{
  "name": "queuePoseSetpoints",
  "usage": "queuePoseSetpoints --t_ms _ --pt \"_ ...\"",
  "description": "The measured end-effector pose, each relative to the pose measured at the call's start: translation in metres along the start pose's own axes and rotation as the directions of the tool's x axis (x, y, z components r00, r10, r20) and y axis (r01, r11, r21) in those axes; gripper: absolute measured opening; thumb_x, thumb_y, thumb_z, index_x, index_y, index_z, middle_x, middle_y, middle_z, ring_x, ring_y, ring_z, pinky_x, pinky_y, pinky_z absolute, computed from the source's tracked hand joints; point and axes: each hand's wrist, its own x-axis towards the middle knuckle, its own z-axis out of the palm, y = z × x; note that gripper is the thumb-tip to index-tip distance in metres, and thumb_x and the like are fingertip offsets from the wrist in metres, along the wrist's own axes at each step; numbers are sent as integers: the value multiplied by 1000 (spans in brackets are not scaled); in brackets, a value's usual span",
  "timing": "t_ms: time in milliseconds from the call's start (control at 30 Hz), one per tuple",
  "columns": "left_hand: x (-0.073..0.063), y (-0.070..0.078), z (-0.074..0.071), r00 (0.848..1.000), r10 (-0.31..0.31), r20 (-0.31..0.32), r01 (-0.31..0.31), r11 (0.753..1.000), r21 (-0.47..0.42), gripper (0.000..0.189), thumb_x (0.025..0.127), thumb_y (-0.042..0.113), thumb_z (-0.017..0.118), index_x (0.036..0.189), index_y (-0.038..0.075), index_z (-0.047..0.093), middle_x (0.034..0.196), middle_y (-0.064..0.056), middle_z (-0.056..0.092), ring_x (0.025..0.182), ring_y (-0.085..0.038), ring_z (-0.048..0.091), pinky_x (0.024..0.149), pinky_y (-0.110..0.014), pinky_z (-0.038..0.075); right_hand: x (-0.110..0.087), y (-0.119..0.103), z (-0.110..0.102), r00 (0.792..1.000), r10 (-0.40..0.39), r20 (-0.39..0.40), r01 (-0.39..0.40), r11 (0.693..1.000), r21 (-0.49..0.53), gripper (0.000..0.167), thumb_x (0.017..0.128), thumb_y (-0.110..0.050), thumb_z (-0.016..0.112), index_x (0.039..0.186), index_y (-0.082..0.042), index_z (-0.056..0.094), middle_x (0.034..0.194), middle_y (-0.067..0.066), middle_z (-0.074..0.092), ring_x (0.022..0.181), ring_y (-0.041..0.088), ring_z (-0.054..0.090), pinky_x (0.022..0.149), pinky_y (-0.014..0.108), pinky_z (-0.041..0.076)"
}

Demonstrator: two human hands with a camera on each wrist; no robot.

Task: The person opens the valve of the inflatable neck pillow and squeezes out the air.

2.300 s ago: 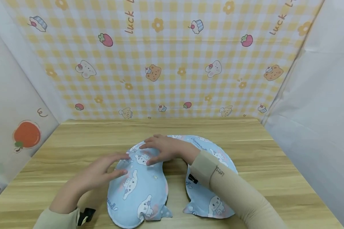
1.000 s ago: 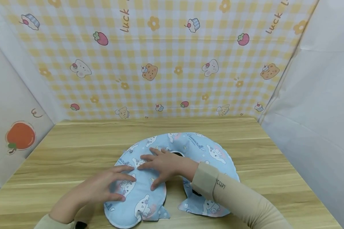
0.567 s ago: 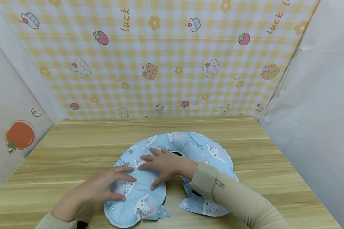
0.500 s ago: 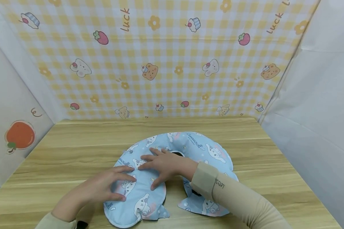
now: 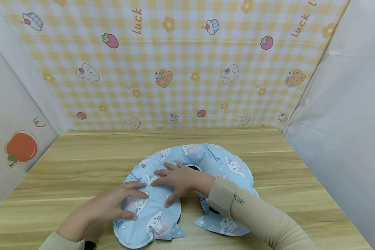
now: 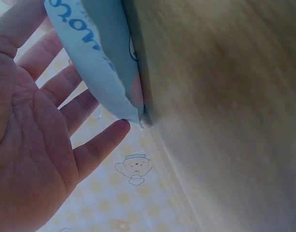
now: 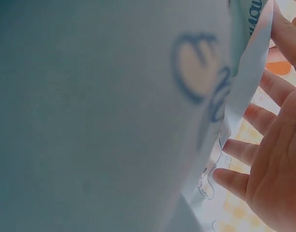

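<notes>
A: Since the earliest head frame, change noted: both hands have slid toward the near edge along the pillow's left arm; over the last second, nothing has shifted.

B: Head view, item one?

A: U-shaped neck pillow (image 5: 206, 158), blue cartoon print, flat on the wooden table (image 5: 81, 152), middle of its near half, open ends toward the near edge.

B: Hands?

A: Left hand (image 5: 112, 203), fingers spread and nearly straight, pressing the pillow's left arm. Right hand (image 5: 178, 178), fingers spread flat, pressing the same arm just beyond; nothing gripped.

B: Left wrist view?

A: Left hand (image 6: 36, 135) open, palm showing, fingers straight; pillow (image 6: 97, 63) edge against the fingers, table (image 6: 225, 106) beside it.

B: Right wrist view?

A: Pillow (image 7: 99, 111) fills most of it, blurred; right hand (image 7: 275, 164) with fingers extended against the fabric.
</notes>
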Motion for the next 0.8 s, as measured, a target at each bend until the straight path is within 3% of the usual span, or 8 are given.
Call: queuePoseSetpoints --t_ms 800 --pt "2 -2 1 1000 -8 30 8 1000 -12 51 79 46 79 125 28 68 148 -9 52 135 -43 48 101 -63 45 2 0 -1 1000 -8 18 8 1000 3 75 82 -62 70 149 -42 42 165 -9 25 155 30 14 120 60 25"
